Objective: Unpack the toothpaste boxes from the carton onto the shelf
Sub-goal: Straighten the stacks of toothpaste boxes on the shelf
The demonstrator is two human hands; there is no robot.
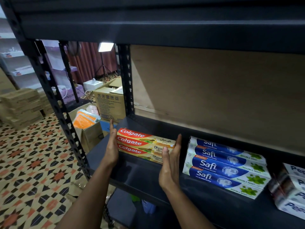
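Grip: left hand (112, 146) and right hand (170, 164) both flat, fingers straight, pressed against the two ends of the Colgate boxes (142, 143) | boxes: three showing, on the dark shelf (140, 174), centre of frame | right: Safi boxes (226, 166), apart from them | lower right edge: white packs (293, 192) | left centre: open cartons (92, 136) on patterned floor (33, 162)

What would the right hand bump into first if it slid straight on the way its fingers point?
Probably the brown board back panel; the right hand points along the gap beside the red Colgate toothpaste boxes. Depth is unclear.
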